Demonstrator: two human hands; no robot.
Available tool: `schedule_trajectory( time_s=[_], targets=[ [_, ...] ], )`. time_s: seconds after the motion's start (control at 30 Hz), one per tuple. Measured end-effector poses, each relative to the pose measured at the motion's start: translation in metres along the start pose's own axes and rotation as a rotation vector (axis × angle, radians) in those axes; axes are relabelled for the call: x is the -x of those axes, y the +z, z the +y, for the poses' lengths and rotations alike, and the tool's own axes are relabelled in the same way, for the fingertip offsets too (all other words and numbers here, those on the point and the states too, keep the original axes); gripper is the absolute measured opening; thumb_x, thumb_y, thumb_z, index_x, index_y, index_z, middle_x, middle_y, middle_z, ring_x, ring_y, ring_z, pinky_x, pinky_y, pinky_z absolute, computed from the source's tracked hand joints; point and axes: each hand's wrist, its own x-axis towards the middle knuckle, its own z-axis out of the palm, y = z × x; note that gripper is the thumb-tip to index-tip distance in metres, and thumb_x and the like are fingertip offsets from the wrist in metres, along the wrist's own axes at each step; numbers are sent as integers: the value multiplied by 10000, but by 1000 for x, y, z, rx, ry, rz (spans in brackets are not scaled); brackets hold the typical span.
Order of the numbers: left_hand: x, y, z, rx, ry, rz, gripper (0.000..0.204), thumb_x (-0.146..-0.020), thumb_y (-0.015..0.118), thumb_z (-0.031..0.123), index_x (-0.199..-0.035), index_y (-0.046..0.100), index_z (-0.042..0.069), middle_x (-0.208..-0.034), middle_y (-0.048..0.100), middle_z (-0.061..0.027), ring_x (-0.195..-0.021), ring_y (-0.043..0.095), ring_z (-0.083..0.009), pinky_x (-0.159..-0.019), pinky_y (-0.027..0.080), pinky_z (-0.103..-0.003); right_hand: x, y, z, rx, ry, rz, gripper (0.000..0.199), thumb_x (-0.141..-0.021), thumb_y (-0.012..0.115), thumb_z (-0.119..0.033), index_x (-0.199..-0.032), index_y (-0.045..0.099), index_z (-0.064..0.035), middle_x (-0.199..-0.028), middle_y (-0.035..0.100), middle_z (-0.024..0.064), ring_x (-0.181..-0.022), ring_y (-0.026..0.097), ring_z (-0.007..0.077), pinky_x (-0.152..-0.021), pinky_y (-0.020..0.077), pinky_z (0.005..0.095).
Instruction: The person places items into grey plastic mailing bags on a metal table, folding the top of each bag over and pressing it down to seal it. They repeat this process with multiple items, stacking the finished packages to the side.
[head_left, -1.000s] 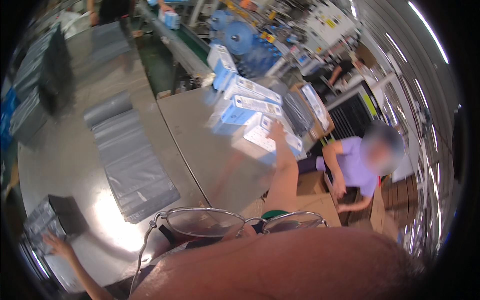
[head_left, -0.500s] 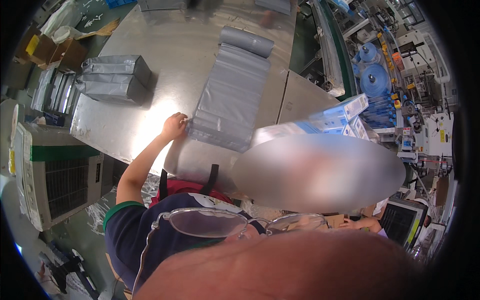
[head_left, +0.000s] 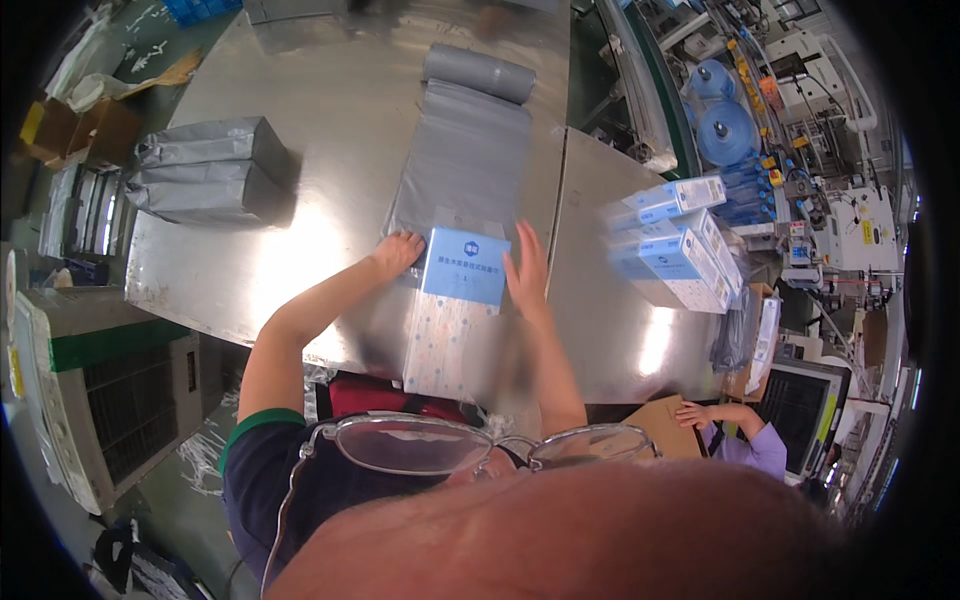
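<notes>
A tall box (head_left: 465, 266) with a blue top and white dotted sides stands on the near end of a strip of flat grey plastic bags (head_left: 465, 160), on a steel table (head_left: 330, 110). My left hand (head_left: 399, 251) is curled at the box's upper left corner, also touching the bag edge. My right hand (head_left: 528, 271) lies with fingers spread against the box's right side. The box is held between the two hands. My glasses and head fill the bottom of the view.
Two grey wrapped packs (head_left: 205, 170) lie at the table's left. Several blue and white boxes (head_left: 672, 250) are stacked at the right. A grey bag roll (head_left: 478, 72) lies farther back. Another person's hand (head_left: 700, 412) in a purple sleeve is by a monitor (head_left: 800, 402), lower right.
The view swung from the box stack at the right to the table. My left hand stayed at the grey bag's end; the box came in and now stands between both hands.
</notes>
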Motion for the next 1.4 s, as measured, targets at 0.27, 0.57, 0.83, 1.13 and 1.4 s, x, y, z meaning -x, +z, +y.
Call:
schedule_trajectory(
  time_s=[0.27,0.57,0.83,1.13,1.4],
  targets=[
    [-17,12,-11,37,-12,124,127,-728,446,131,-833,475,64,-852,526,-85,-761,541,-223,-627,439,-326,33,60,38,40,260,-722,334,-755,469,-312,-963,512,-54,-742,565,180,-694,546,325,-628,418,407],
    [-29,-66,-8,489,-9,305,154,-695,538,193,-675,481,52,-661,520,-116,-634,518,-299,-540,410,-362,-24,75,29,532,84,-459,634,-612,604,-198,-1177,326,-119,-847,526,131,-780,514,270,-689,378,347],
    [-2,-8,23,884,-758,772,80,-711,461,106,-740,492,39,-751,522,-115,-751,514,-260,-633,421,-338,51,115,64,-39,879,85,270,-672,485,-130,-916,519,-18,-741,543,171,-747,506,330,-633,391,383],
    [130,-16,85,476,-313,246,162,-674,462,139,-755,562,42,-759,558,-152,-738,542,-287,-685,425,-380,164,58,10,-24,380,-737,243,-746,428,-153,-917,529,-13,-953,499,224,-896,482,350,-760,384,381],
    [106,5,34,842,-445,52,226,-694,549,207,-640,499,-8,-631,530,-185,-617,505,-346,-550,394,-394,185,67,70,438,158,-1036,145,-670,512,-181,-678,557,-44,-677,563,151,-646,546,309,-565,424,393]
  ],
)
